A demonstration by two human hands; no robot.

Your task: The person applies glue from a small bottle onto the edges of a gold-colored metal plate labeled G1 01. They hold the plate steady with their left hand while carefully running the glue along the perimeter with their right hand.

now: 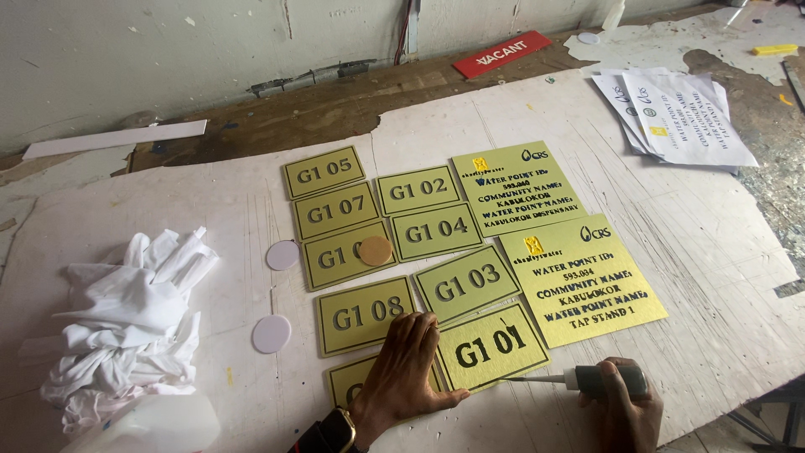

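Note:
My left hand (405, 367) lies flat with fingers spread on the table, pressing on the left edge of a small gold plaque (493, 346) with dark engraved characters and covering part of another gold plaque (350, 379) below it. My right hand (622, 404) grips a grey applicator bottle (605, 380) whose thin nozzle touches the lower edge of the first plaque. Several more small gold plaques (366, 314) lie in rows above. Two larger gold square signs (581, 288) sit to their right.
Crumpled white cloths (130, 323) and a white plastic bottle (159, 424) lie at the left. Two white discs (272, 333) and a tan disc (375, 250) rest among the plaques. A stack of printed papers (679, 117) is at the back right, a red sign (501, 53) by the wall.

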